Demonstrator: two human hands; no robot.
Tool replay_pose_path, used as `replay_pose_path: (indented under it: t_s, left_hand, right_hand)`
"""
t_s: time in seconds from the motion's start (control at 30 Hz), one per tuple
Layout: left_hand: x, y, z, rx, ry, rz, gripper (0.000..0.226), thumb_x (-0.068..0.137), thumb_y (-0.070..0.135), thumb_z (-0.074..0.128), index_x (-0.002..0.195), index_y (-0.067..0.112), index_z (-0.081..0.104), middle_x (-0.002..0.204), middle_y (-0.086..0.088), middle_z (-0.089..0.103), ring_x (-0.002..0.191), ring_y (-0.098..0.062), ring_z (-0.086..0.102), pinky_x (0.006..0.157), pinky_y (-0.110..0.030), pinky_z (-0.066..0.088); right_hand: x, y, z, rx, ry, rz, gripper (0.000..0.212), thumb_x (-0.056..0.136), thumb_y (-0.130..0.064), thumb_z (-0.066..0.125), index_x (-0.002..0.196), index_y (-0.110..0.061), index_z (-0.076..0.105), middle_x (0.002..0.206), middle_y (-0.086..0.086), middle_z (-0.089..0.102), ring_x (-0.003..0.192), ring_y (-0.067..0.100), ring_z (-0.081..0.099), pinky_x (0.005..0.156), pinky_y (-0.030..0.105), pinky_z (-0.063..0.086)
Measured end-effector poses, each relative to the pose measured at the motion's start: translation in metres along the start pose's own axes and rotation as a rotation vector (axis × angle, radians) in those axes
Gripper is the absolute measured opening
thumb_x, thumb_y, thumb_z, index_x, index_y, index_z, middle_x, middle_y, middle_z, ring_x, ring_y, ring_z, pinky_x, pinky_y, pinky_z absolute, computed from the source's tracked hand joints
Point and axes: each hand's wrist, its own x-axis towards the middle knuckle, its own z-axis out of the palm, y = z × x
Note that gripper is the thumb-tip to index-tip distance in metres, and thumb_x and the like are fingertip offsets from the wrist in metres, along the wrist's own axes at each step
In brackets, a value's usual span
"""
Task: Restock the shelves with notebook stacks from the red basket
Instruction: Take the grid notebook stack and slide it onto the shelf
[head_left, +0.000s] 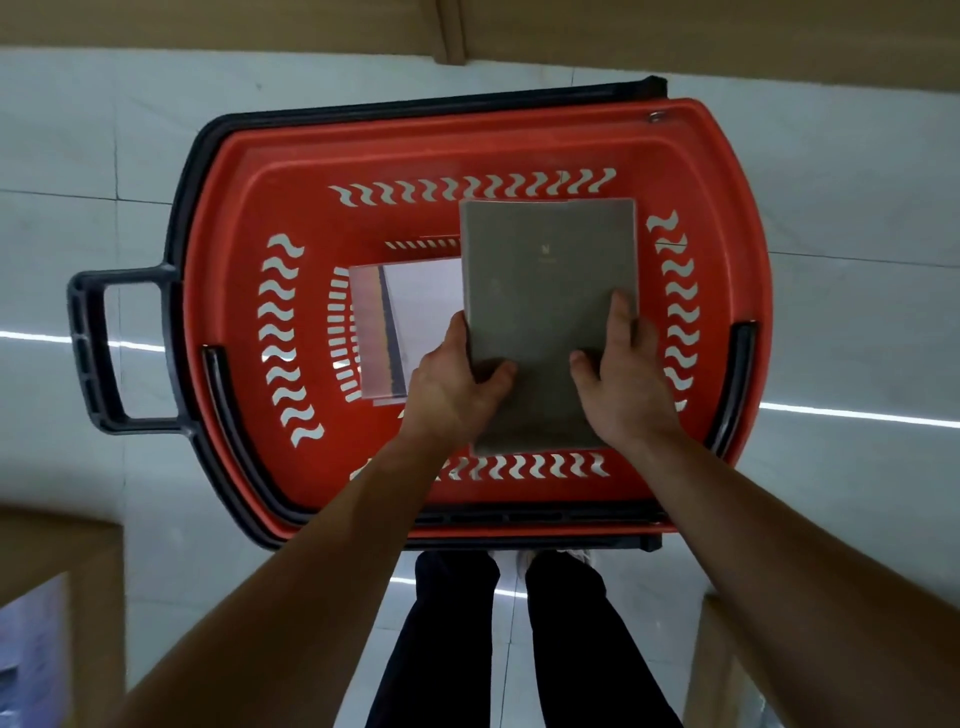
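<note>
Two hands work over the red basket (228, 218), which sits on the floor below them. Between them they hold a grey notebook stack (545, 270) above it: the left hand (454, 387) grips its left edge, thumb on top, and the right hand (621, 379) grips its right edge. Left of the left hand a paler stack (423, 306), seemingly plastic-wrapped, lies in the basket, so shelving is unfinished.

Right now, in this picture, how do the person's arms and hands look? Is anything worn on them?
The left forearm and the right forearm are bare, no sleeve in view. The left hand and right hand wear no glove; I see no watch, bracelet or ring on the parts that show.
</note>
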Motion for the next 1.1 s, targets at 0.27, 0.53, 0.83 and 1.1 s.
replay_pose_path:
  t_s: [0.27,0.53,0.83,1.1]
  left_hand:
    - [-0.006,-0.001,-0.002,-0.203,0.098,-0.078,0.076,0.086,0.039,0.075,0.146,0.021,0.031,0.139,-0.002,0.049,0.124,-0.023,0.055,0.100,-0.045,0.052]
    - [-0.002,0.007,0.017,-0.162,0.220,-0.049,0.086,0.086,0.053,0.069,0.153,0.027,0.022,0.139,-0.004,0.042,0.116,-0.013,0.045,0.092,-0.039,0.051]
    - [-0.012,-0.007,-0.005,-0.168,0.225,-0.042,0.085,0.085,0.045,0.074,0.152,0.021,0.028,0.137,0.004,0.041,0.117,-0.007,0.041,0.093,-0.031,0.046]
    - [-0.005,-0.041,-0.014,-0.348,0.147,-0.203,0.070,0.085,0.043,0.075,0.141,0.014,0.043,0.131,-0.006,0.057,0.118,-0.023,0.059,0.090,-0.036,0.056]
  right_hand:
    - [-0.004,-0.003,0.008,0.056,-0.050,-0.016,0.089,0.095,-0.050,0.056,0.154,-0.036,-0.010,0.159,0.015,0.016,0.138,0.034,0.040,0.101,0.052,0.050]
    - [-0.005,0.000,0.011,0.025,-0.050,-0.013,0.092,0.095,-0.052,0.053,0.154,-0.035,-0.016,0.159,0.013,0.011,0.143,0.033,0.030,0.106,0.054,0.045]
    - [-0.014,-0.006,0.008,0.303,-0.091,0.032,0.094,0.094,-0.049,0.060,0.156,-0.034,-0.009,0.161,0.009,0.016,0.142,0.031,0.035,0.111,0.050,0.039]
    - [-0.012,-0.019,0.021,0.242,-0.139,0.060,0.099,0.090,-0.064,0.056,0.158,-0.025,-0.004,0.158,0.016,0.026,0.145,0.033,0.030,0.116,0.051,0.034]
